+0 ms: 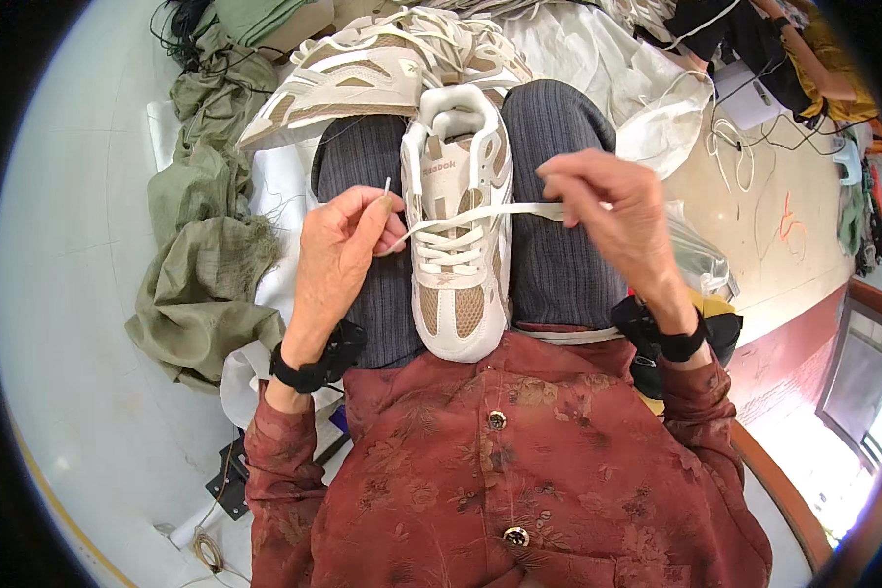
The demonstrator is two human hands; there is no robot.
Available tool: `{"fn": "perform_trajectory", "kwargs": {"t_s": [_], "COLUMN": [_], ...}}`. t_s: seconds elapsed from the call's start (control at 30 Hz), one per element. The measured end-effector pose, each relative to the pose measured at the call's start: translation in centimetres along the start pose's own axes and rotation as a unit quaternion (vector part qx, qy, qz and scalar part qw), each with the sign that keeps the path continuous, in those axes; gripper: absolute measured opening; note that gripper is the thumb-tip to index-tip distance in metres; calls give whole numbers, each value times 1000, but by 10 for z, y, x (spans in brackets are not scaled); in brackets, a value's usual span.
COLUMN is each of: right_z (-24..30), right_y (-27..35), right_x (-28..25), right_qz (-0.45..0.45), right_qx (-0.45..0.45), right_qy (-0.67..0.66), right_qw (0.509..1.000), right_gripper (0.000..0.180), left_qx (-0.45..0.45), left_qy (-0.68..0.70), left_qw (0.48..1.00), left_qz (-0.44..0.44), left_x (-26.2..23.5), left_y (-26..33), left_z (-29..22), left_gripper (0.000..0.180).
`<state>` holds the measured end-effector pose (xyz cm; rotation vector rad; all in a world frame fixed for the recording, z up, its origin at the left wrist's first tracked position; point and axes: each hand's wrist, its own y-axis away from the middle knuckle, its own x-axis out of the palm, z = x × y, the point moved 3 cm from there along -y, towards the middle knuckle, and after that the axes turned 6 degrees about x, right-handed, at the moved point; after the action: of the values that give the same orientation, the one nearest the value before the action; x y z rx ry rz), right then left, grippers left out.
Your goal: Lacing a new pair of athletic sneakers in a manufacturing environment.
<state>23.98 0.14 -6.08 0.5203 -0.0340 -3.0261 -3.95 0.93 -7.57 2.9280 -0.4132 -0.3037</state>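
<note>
A cream and tan sneaker [460, 323] rests on my lap between my knees, its toe toward me and its collar away. White lace crosses its lower tongue in several rows. At the shoe's left side, my left hand [341, 245] pinches one end of the shoelace [431, 226], whose stiff tip sticks up above the fingers. My right hand [612, 206] is to the right of the shoe, closed on the other length of lace, which stretches taut from the shoe to its fingers. Part of that grip is hidden behind the fingers.
More cream and tan sneakers [358, 78] with loose laces are heaped beyond my knees. Olive cloth [201, 274] lies at the left, white sheeting [578, 59] at the far side. On the right, a tan table [774, 216] bears cords; another person's arm [815, 64] shows at the far right.
</note>
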Motion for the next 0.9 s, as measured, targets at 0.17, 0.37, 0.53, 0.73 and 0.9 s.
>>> {"fn": "perform_trajectory", "kwargs": {"t_s": [0.17,0.37,0.53,0.73,0.9], "right_z": [20,13,8,13,12], "right_y": [24,14,5,13,12], "right_x": [20,18,28,31,28], "right_qz": [142,149,129,116,142], "right_qx": [-66,82,101,173,107], "right_qy": [57,-34,-138,-186,-111], "right_qw": [986,985,977,960,978], "right_gripper": [7,9,13,14,14], "left_qx": [-20,-42,-90,13,-91], "left_qy": [5,16,-26,-56,-23], "left_qw": [1000,998,995,998,996], "left_qz": [-11,-53,-39,27,-8], "left_x": [6,9,7,15,2], "left_y": [20,26,32,48,33], "left_z": [-3,-8,-20,-16,-18], "left_gripper": [27,28,26,25,23]}}
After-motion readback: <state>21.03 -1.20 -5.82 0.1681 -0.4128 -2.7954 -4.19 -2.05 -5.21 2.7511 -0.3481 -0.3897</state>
